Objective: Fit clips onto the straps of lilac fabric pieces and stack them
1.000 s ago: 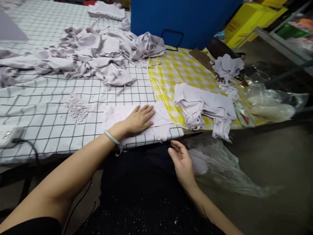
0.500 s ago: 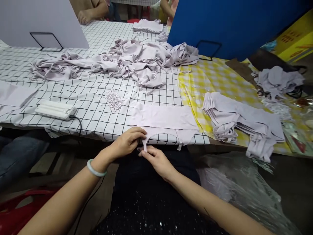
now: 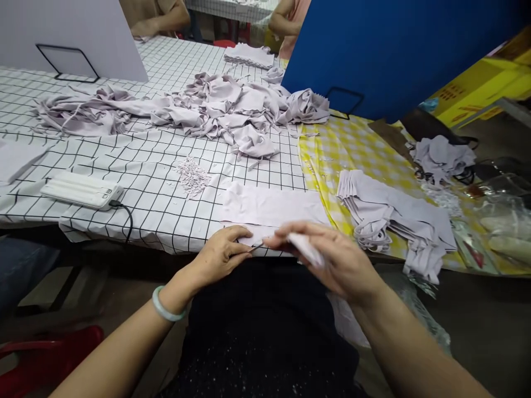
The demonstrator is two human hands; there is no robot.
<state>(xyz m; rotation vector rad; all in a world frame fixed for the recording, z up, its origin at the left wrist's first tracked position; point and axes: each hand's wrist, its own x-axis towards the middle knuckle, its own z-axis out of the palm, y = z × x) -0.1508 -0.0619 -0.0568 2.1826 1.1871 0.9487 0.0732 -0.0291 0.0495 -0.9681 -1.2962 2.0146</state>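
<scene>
At the table's front edge, my left hand (image 3: 226, 251) is closed in a pinch on the edge of a pale lilac cloth piece (image 3: 244, 239). My right hand (image 3: 336, 260), smeared by motion, is raised just to the right over the same edge. Its fingers are closed around a pale, folded-looking object (image 3: 306, 250), too blurred to name. A thin dark tip (image 3: 256, 247) shows between the two hands; whose grip it belongs to is unclear. Directly behind my hands lies a flat lilac cloth panel (image 3: 274, 204).
A heap of crumpled lilac cloth (image 3: 232, 105) spreads across the middle. Small scraps (image 3: 193, 176) and a white power bank (image 3: 82, 189) lie to the left. Stacked cloth pieces (image 3: 398, 204) sit on the yellow checked cloth (image 3: 344, 143). Blue (image 3: 373, 50) and white boards (image 3: 70, 33) stand behind.
My right hand has left the narrow strip beside my left hand and moved up and to the right, now with a pale object in it. My left hand stays at the edge.
</scene>
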